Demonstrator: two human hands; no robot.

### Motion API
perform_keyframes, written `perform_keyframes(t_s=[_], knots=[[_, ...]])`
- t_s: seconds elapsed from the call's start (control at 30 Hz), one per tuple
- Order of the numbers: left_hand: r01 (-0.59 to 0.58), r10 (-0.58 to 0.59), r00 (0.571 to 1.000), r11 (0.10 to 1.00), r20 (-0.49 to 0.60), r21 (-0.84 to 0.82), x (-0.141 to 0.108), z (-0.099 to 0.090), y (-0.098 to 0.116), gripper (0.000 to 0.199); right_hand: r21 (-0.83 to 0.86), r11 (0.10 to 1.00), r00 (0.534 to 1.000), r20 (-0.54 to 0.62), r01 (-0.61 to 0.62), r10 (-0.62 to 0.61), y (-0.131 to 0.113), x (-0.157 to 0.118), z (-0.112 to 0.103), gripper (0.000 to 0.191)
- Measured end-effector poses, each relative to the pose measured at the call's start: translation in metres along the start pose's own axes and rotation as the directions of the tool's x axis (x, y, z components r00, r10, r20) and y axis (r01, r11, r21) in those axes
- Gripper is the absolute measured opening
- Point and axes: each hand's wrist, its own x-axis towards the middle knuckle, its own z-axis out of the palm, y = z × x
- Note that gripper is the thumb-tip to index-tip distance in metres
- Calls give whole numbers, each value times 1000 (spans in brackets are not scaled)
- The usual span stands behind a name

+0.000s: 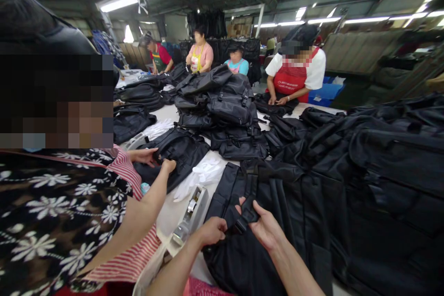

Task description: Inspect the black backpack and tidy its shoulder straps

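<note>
A black backpack (239,263) lies on the table in front of me. My right hand (264,225) is closed around a black strap with a buckle (247,215), the thumb on its right side and fingertips showing on its left. Just left of the buckle, my left hand (214,230) is closed in a pinch at the strap's side; what lies between its fingers is too dark and small to make out. The strap (251,182) runs up from my right hand across the bag.
White gloves (203,171) and a metal tool in a pale tray (189,215) lie left of my bag. A co-worker's hands (157,159) handle another black bag (183,148). Black bags (222,101) are piled mid-table, with more bags (391,162) at right. Other people work across the table.
</note>
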Motion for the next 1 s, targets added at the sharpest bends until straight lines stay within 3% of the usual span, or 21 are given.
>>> perform_keyframes(t_s=[0.23,0.37,0.53,0.7,0.87,1.0], knots=[[17,-17,1000,1000,24,-6,5,0,-6,26,-199,976,996,25,85,-82,17,-14,-16,15],[59,-59,997,998,47,6,4,1,-5,28,-245,966,995,72,79,-63,23,-24,-28,15],[99,-100,994,995,41,32,3,1,-2,25,-335,942,990,142,38,10,27,-35,-42,30],[105,-108,993,993,43,49,3,0,0,23,-279,960,980,195,16,40,30,-36,-56,28],[101,-103,994,993,42,61,3,-2,2,24,-207,977,987,133,-59,88,37,-35,-65,21],[64,-67,996,996,53,55,3,-2,1,24,-193,976,994,5,-104,107,41,-36,-66,39]])
